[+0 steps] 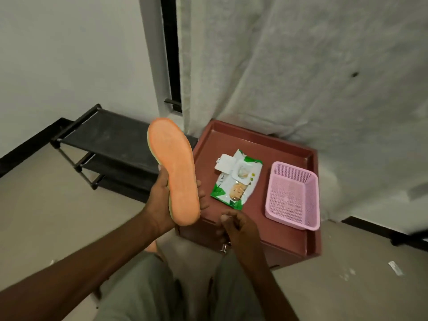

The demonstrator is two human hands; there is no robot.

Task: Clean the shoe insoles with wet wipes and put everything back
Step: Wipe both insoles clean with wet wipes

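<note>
The insole could slip, since the left hand grips only its heel end, held up beside the table. The right hand, fingers curled with no wipe visible, hovers near the open wipes pack. The insole looks orange, fuzzy, green-edged, without obvious stains.
</note>
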